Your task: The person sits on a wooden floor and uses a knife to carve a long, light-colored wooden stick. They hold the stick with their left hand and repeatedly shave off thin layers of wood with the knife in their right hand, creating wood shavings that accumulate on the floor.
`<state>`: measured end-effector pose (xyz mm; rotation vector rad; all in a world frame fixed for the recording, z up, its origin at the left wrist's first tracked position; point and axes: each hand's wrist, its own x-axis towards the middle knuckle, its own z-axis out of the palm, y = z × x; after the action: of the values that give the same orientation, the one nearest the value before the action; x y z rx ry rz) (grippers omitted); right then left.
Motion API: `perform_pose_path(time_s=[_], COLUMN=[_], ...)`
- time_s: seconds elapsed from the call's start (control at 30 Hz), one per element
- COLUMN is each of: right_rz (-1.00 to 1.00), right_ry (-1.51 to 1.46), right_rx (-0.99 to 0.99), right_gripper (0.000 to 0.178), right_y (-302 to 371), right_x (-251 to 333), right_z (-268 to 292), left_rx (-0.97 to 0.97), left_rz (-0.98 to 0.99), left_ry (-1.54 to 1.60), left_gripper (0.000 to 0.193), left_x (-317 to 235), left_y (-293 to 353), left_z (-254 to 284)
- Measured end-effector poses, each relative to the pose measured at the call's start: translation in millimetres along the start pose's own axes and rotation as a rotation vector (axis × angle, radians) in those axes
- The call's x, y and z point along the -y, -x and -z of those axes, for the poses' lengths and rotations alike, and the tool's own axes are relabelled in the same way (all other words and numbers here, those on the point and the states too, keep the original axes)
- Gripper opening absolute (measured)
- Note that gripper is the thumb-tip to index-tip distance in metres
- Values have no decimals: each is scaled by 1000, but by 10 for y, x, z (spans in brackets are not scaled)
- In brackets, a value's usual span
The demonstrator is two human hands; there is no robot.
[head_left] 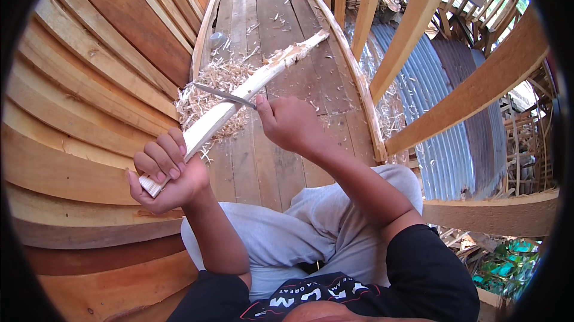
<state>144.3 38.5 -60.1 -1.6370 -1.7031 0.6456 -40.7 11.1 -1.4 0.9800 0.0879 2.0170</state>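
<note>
My left hand (pixel 166 172) grips the near end of a long pale wooden stick (pixel 251 86) that slants away to the upper right over the plank floor. My right hand (pixel 290 122) holds a knife (pixel 222 95) by its handle. The metal blade lies across the stick about halfway along it, pointing left. A heap of pale wood shavings (pixel 206 98) lies under and around the stick.
A curved wall of wooden planks (pixel 89 83) rises on my left. Slanted wooden rails (pixel 412 23) stand on my right, with corrugated metal sheeting (pixel 442 119) below them. I sit on a plank floor (pixel 281 23), grey trousers over my knees.
</note>
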Motion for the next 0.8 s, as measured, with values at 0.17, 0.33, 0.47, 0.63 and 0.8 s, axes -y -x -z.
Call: perform_pose_path(time_s=[0.17, 0.33, 0.47, 0.63, 0.8], right_rz=[-397, -564, -574, -597, -626], right_ry=[-774, -996, -959, -1008, -1035], right_rx=[855, 1230, 1232, 1218, 1192], right_gripper=[59, 52, 52, 51, 51], right_y=[-145, -195, -222, -196, -169], right_x=[-181, -423, -484, -504, -488], right_z=[80, 36, -59, -133, -174], left_rx=[27, 44, 50, 47, 66], left_rz=[-7, -3, 4, 6, 4], left_ry=[-35, -9, -8, -20, -30], left_gripper=[39, 39, 39, 38, 37], left_x=[12, 9, 11, 0, 2], left_y=[41, -1, -16, 0, 32], left_z=[-92, -22, 18, -14, -69])
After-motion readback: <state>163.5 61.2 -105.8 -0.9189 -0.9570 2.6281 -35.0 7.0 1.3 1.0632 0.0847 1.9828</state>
